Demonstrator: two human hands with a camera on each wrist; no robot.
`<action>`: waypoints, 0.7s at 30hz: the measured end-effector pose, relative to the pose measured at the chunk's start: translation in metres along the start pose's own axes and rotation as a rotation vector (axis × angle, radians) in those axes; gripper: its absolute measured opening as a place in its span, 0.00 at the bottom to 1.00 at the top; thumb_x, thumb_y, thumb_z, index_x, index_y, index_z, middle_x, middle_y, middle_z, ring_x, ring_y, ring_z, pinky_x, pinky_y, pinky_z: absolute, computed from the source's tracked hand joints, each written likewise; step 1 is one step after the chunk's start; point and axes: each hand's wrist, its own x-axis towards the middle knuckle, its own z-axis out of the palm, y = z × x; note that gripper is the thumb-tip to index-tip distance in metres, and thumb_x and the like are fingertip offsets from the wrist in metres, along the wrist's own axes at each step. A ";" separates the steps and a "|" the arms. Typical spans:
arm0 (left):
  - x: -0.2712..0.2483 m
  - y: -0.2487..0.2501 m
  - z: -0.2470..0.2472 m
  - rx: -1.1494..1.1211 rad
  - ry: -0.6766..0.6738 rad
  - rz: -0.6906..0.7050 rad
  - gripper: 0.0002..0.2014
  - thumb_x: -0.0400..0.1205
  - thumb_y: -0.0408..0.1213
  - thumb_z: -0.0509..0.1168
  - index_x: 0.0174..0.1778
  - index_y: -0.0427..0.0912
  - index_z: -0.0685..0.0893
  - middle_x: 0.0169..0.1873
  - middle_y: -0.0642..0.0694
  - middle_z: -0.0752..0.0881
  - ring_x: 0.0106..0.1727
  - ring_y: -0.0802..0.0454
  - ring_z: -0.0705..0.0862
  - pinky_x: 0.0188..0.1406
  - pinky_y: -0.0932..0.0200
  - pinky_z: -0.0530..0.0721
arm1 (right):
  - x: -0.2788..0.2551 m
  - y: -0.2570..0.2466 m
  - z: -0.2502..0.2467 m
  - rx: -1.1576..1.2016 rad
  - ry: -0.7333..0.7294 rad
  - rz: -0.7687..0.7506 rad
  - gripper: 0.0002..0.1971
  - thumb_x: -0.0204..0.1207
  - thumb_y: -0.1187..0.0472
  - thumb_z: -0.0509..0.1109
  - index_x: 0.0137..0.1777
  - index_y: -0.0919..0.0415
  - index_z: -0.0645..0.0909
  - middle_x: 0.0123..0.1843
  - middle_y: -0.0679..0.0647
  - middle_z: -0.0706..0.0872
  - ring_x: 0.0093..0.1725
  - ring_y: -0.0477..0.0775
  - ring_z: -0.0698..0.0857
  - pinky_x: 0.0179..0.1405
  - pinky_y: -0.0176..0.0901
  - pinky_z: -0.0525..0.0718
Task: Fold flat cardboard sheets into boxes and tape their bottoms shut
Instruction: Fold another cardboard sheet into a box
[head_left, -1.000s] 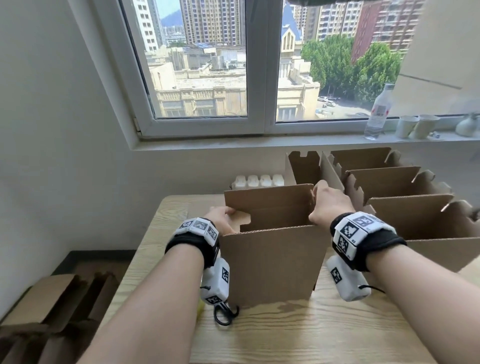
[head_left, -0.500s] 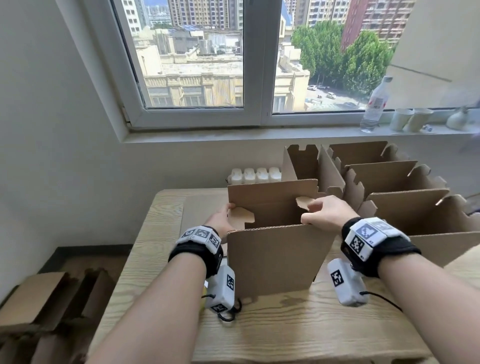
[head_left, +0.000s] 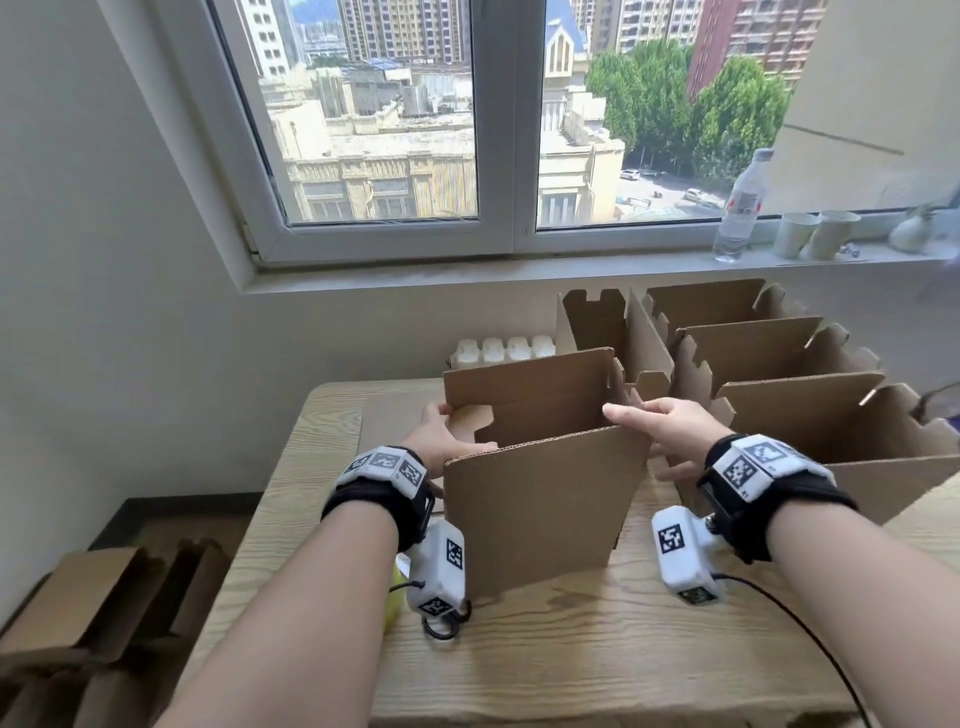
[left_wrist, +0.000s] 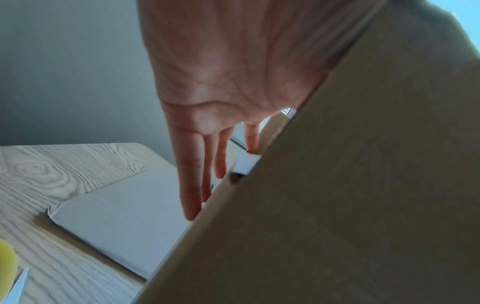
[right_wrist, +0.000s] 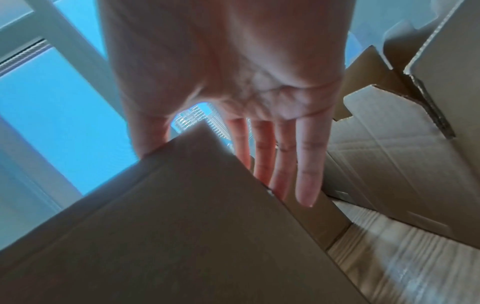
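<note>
A brown cardboard box (head_left: 540, 509) stands upright on the wooden table (head_left: 571, 639), its top open. My left hand (head_left: 441, 436) lies flat against the box's left side, fingers (left_wrist: 192, 185) straight along the cardboard (left_wrist: 337, 205). My right hand (head_left: 660, 421) presses the right side; its fingers (right_wrist: 306, 164) run straight down the wall (right_wrist: 182, 216) and the thumb reaches over the top corner. Neither hand curls round anything. The box's bottom is hidden.
Several folded open boxes (head_left: 779, 364) crowd the table's right and back. A flat sheet (head_left: 395, 415) lies left of the box. White bottles (head_left: 498, 351) stand behind. Flat cardboard (head_left: 104, 597) is stacked on the floor at left. A water bottle (head_left: 740, 202) and cups (head_left: 815, 234) sit on the sill.
Both hands have let go of the box's top edges and flaps and now lie flat on its outer sides. The right hand has shifted right, and the box stands wider open.
</note>
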 end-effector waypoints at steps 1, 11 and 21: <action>-0.003 0.002 0.002 -0.026 0.005 -0.006 0.47 0.57 0.52 0.80 0.67 0.60 0.59 0.58 0.43 0.81 0.50 0.45 0.87 0.40 0.43 0.90 | 0.004 0.002 0.001 -0.027 0.031 0.004 0.18 0.70 0.47 0.77 0.52 0.58 0.82 0.46 0.51 0.87 0.42 0.48 0.86 0.39 0.45 0.86; -0.002 -0.017 -0.004 -0.642 0.247 0.008 0.13 0.81 0.45 0.57 0.41 0.43 0.84 0.35 0.44 0.78 0.27 0.51 0.73 0.30 0.62 0.74 | 0.011 0.036 0.007 0.194 -0.039 0.061 0.30 0.76 0.30 0.58 0.51 0.55 0.87 0.47 0.54 0.92 0.50 0.55 0.89 0.58 0.56 0.83; 0.011 -0.088 0.014 0.000 0.235 -0.039 0.10 0.80 0.24 0.57 0.51 0.38 0.81 0.32 0.46 0.79 0.37 0.47 0.78 0.39 0.55 0.81 | 0.060 0.089 0.034 -0.202 -0.099 -0.080 0.48 0.62 0.70 0.66 0.83 0.46 0.54 0.73 0.44 0.73 0.69 0.52 0.79 0.65 0.54 0.81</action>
